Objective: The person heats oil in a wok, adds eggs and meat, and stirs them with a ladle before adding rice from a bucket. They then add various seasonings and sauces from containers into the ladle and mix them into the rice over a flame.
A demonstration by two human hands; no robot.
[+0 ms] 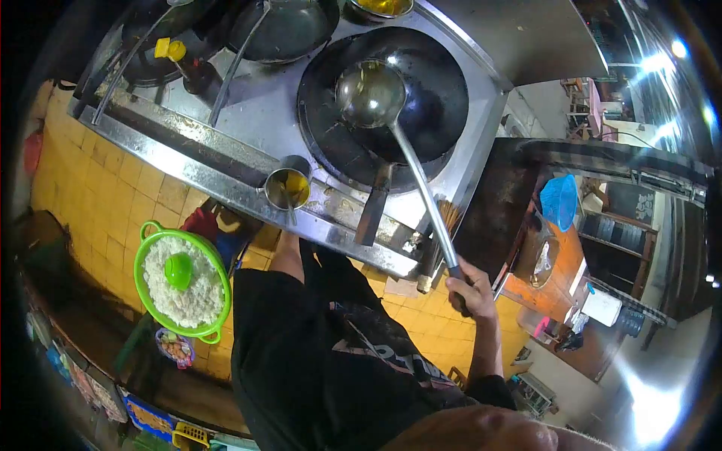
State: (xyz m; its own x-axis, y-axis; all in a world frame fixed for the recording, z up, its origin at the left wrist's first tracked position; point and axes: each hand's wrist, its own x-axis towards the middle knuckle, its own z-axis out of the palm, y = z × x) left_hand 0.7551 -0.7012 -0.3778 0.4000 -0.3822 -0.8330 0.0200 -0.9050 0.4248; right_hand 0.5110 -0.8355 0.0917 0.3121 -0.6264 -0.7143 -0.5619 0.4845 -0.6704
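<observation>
My right hand point(472, 289) is closed around the dark grip of a long-handled metal ladle point(423, 184). The round bowl of this ladle is over a black wok point(432, 113) on the stove, and a little liquid seems to show in it. The wok's handle point(374, 210) points towards me. Of my left arm only the forearm point(288, 257) shows, by the stove's front edge; the hand itself is hidden. Close to that forearm, a metal mug point(288, 189) with yellowish liquid and a spoon in it stands on the stove ledge.
A second dark pan point(282, 30), a bottle with a yellow cap point(194, 69) and a metal bowl of yellow liquid point(382, 7) are on the stove. At left is a green basin point(143, 282) of white rice with a green bowl in it. A blue basket point(559, 203) stands right.
</observation>
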